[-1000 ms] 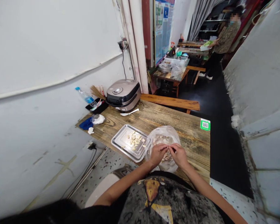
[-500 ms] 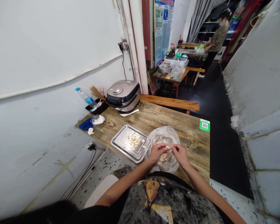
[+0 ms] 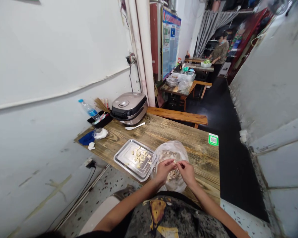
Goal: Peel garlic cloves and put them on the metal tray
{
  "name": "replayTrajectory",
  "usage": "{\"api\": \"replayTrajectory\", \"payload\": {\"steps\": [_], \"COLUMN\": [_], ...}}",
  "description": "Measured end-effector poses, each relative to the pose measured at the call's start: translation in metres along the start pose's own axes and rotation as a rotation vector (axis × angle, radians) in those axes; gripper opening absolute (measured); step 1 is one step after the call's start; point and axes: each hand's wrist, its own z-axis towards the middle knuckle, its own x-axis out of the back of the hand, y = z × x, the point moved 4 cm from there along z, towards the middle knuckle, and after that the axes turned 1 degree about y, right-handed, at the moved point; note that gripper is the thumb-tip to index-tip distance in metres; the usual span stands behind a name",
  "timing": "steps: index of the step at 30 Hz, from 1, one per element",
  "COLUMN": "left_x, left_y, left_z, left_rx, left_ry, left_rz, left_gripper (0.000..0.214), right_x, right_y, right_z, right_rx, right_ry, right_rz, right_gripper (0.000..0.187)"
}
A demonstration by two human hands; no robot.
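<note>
Evidently small and pale, a garlic clove (image 3: 174, 162) sits between the fingertips of both hands, right of the frame's centre and low. The left hand (image 3: 164, 171) grips it between thumb and fingers; the right hand (image 3: 187, 172) pinches at its right end. Both are above an open clear plastic bag (image 3: 181, 149) holding more cloves, some in their skins. Just beside the bag, toward the left, is a rectangular metal tray (image 3: 122, 158) with peeled cloves (image 3: 138, 156) scattered on it. All this rests on a wooden table (image 3: 198, 148), with a green QR-code card (image 3: 213, 139) at its right edge and a rice cooker (image 3: 129, 106) at its far end. In the upper right of the frame, a masked person (image 3: 220, 54) stands by a white tub (image 3: 206, 65) of green leaves.
</note>
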Motion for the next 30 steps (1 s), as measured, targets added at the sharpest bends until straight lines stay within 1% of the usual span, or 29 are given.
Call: {"api": "replayTrajectory", "payload": {"steps": [2, 5, 9, 12, 15, 17, 20, 22, 25, 27, 30], "left_x": [-0.001, -0.002, -0.002, -0.001, -0.002, -0.003, -0.004, -0.003, -0.002, -0.002, -0.002], "left_y": [-0.003, -0.004, -0.005, -0.005, -0.002, 0.002, 0.004, 0.003, 0.001, 0.001, 0.002], "left_z": [0.000, -0.001, -0.003, -0.003, -0.003, -0.004, -0.004, -0.004, -0.002, -0.002, 0.000], "left_rx": [0.032, 0.041, 0.013, 0.035, 0.073, 0.077, 0.092, 0.094, 0.080, 0.048, -0.013], "left_ry": [0.028, 0.048, 0.032, 0.024, 0.015, -0.001, -0.008, -0.002, -0.002, -0.019, -0.036], "left_rz": [-0.075, -0.114, -0.074, -0.041, -0.037, -0.038, -0.036, -0.026, 0.017, 0.064, 0.165], "left_gripper": [0.039, 0.035, 0.034, 0.034, 0.031, 0.030, 0.030, 0.031, 0.033, 0.034, 0.033], "right_x": [0.001, 0.000, -0.003, -0.006, -0.007, -0.006, -0.005, -0.004, -0.004, -0.004, -0.005], "right_y": [-0.007, -0.012, -0.014, -0.011, -0.003, 0.006, 0.018, 0.020, 0.014, 0.009, 0.004], "right_z": [-0.002, -0.005, -0.008, -0.008, -0.005, -0.003, -0.002, -0.001, -0.001, 0.000, 0.001], "right_rx": [0.063, 0.136, 0.193, 0.218, 0.193, 0.139, 0.048, 0.026, 0.062, 0.084, 0.094], "right_ry": [0.026, 0.032, 0.027, 0.012, 0.004, -0.002, -0.034, -0.045, -0.043, -0.049, -0.059], "right_rz": [-0.061, -0.119, -0.166, -0.188, -0.232, -0.265, -0.284, -0.237, -0.066, 0.034, 0.079], "right_gripper": [0.024, 0.023, 0.022, 0.023, 0.023, 0.025, 0.036, 0.038, 0.029, 0.027, 0.025]}}
